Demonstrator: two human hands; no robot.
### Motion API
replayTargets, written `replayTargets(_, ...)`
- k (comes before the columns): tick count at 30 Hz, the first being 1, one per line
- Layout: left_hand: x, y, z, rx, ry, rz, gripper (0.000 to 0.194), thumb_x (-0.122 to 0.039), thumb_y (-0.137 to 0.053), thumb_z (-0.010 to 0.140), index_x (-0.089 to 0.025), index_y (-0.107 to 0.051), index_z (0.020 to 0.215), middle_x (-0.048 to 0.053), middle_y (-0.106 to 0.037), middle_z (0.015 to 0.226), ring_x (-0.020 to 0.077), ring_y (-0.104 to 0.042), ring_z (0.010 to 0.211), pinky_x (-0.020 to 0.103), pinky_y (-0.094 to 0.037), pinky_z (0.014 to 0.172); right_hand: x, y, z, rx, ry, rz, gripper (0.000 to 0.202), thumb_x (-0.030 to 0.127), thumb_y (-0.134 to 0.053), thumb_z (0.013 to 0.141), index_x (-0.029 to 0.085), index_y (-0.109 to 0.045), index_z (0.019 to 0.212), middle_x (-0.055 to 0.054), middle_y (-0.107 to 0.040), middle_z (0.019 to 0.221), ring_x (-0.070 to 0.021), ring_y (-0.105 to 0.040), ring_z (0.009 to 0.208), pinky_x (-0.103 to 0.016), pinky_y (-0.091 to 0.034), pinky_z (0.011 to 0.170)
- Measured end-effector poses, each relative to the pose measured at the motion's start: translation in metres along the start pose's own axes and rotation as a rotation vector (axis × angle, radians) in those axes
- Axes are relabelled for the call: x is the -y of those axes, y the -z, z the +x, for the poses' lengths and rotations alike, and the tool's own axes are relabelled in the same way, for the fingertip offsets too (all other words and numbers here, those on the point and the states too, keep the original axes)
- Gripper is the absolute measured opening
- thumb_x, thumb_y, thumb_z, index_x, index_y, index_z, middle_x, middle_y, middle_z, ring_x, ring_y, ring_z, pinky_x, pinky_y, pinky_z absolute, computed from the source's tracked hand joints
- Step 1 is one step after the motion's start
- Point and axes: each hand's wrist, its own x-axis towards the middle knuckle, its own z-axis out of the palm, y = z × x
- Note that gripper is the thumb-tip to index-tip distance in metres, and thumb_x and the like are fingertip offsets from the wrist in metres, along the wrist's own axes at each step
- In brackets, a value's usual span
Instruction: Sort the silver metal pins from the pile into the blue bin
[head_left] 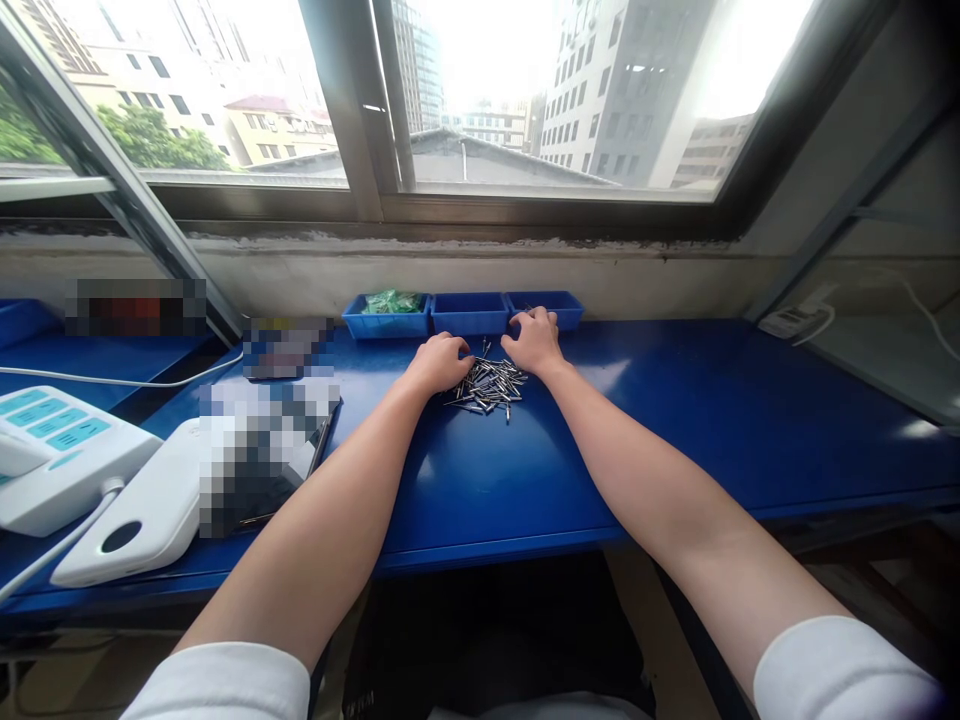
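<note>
A loose pile of small, thin metal pieces (pixel 491 385), pin-like and shiny, lies on the blue tabletop (pixel 480 490). At the pile's left edge rests my left hand (pixel 442 362), its fingers curved, with a gap between thumb and forefinger. My right hand (pixel 536 343) is across from it, at the pile's upper right and in front of the right blue bin (pixel 571 312). Its fingers are bent and stand apart from the thumb; I see nothing held in either hand, though the undersides are hidden. A few thin pieces seem to show in that bin behind my fingers.
Beside the right bin stand a middle blue bin (pixel 470 315) and a left one (pixel 386 325) holding green-tinted plastic bags (pixel 391 301). To the left lie a white power bank (pixel 139 515), a power strip (pixel 67 450) and blurred items. A window (pixel 487 100) is behind.
</note>
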Motion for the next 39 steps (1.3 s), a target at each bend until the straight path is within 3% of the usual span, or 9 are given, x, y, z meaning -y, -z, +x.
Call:
replayTargets(2,0.000,0.000,0.000,0.008,0.000,0.001,0.034,-0.039,-0.051,0.078,-0.017,-0.069,0.097,0.009,-0.064,0.096,0.0247,-0.058,0.097,0.033,-0.044,0.091,0.005,0.003,-0.002,0.046,0.044,-0.010,0.033,0.035,-0.057,0.073,0.016,-0.064,0.099,-0.013,-0.055,0.108,-0.0295,-0.046,0.108,-0.040,-0.041,0.092)
replayTargets(6,-0.001,0.001,0.000,0.014,-0.013,-0.003,0.033,-0.039,-0.051,0.077,-0.018,-0.070,0.095,0.009,-0.065,0.095,0.0247,-0.059,0.096,0.033,-0.044,0.091,0.009,0.005,-0.004,0.301,0.093,-0.019,0.033,0.033,-0.059,0.071,0.017,-0.066,0.098,-0.012,-0.062,0.105,-0.0262,-0.055,0.099,-0.034,-0.045,0.084)
replayTargets(9,-0.001,0.002,0.000,0.016,-0.021,0.001,0.033,-0.038,-0.051,0.077,-0.019,-0.070,0.095,0.009,-0.066,0.095,0.0249,-0.059,0.097,0.032,-0.045,0.089,0.007,0.001,-0.004,0.400,0.118,0.012,0.027,0.029,-0.058,0.071,0.018,-0.068,0.093,-0.009,-0.066,0.102,-0.0227,-0.060,0.094,-0.028,-0.045,0.079)
replayTargets(19,-0.004,0.004,-0.001,0.044,-0.025,-0.004,0.028,-0.031,-0.050,0.077,-0.019,-0.070,0.093,0.007,-0.067,0.096,0.0230,-0.060,0.095,0.030,-0.046,0.087,0.011,-0.002,-0.007,0.420,0.172,0.108,0.016,0.021,-0.056,0.075,0.019,-0.070,0.080,-0.005,-0.071,0.087,-0.0160,-0.063,0.083,-0.021,-0.044,0.073)
replayTargets(31,-0.004,0.003,0.000,0.052,-0.034,-0.067,0.031,-0.026,-0.045,0.078,-0.020,-0.070,0.096,0.006,-0.068,0.098,0.0216,-0.061,0.093,0.029,-0.046,0.087,0.011,-0.005,-0.007,0.454,0.157,0.121,0.016,0.029,-0.058,0.079,0.019,-0.067,0.070,-0.007,-0.070,0.077,-0.0197,-0.062,0.075,-0.027,-0.043,0.065)
replayTargets(39,-0.006,0.006,-0.002,-0.043,-0.073,-0.141,0.029,-0.030,-0.048,0.079,-0.018,-0.069,0.097,0.007,-0.068,0.094,0.0214,-0.061,0.089,0.029,-0.047,0.083,0.014,-0.001,-0.010,0.303,0.213,0.282,0.017,0.028,-0.051,0.085,0.017,-0.063,0.082,-0.003,-0.067,0.080,-0.0132,-0.057,0.073,-0.023,-0.041,0.067)
